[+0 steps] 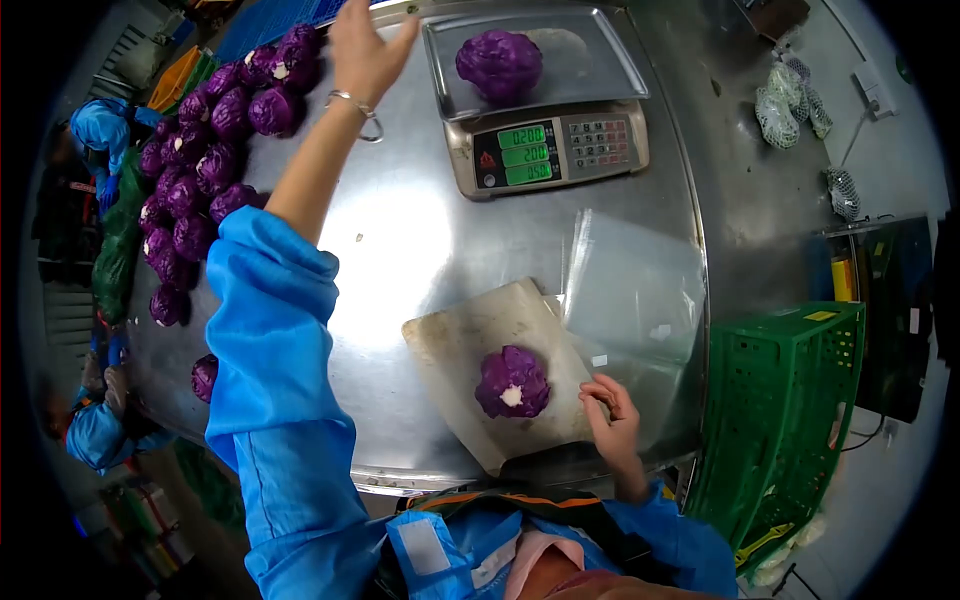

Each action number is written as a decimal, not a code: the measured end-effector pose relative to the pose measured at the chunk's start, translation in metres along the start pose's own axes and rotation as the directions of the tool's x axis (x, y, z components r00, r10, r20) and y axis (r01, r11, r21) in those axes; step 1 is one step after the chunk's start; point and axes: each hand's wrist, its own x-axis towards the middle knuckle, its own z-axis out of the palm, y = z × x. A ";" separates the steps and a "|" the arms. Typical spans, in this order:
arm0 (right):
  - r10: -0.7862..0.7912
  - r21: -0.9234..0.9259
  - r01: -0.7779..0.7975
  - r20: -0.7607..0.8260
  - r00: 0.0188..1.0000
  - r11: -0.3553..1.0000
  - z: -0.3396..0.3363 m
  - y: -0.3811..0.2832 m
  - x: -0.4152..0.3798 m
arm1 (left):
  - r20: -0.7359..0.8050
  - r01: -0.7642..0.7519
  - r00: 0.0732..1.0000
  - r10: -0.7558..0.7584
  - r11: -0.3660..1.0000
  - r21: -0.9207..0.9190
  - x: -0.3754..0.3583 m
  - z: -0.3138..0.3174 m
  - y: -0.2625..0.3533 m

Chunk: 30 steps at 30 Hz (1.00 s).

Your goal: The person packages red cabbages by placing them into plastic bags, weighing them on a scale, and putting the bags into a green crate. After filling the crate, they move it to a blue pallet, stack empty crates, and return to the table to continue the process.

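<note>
My left hand (368,58) reaches to the far side of the metal table, its thumb spread away from the fingers and nothing seen in it. It is between the pile of purple cabbages (190,165) and a scale (548,150) that bears one cabbage (499,66) on its metal pan. Near me, another cabbage (513,382), pale stem end up, sits on a worn cream-coloured board (450,335). My right hand (613,425) is at the board's right edge with curled fingers; whatever is between them is hidden. Clear plastic bags (635,285) lie just beyond.
A green plastic crate (775,430) stands at the right of the table. Net-wrapped items (785,110) lie at the far right. Two people in blue, one person (100,130) farther off and another person (95,430) nearer, are at the left. One cabbage (204,378) lies beside my left sleeve.
</note>
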 end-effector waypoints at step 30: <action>-0.257 -0.459 0.477 0.463 0.848 0.749 0.075 0.012 -0.046 | 0.421 0.388 0.880 -0.220 0.844 -0.370 -0.114 -0.043 0.172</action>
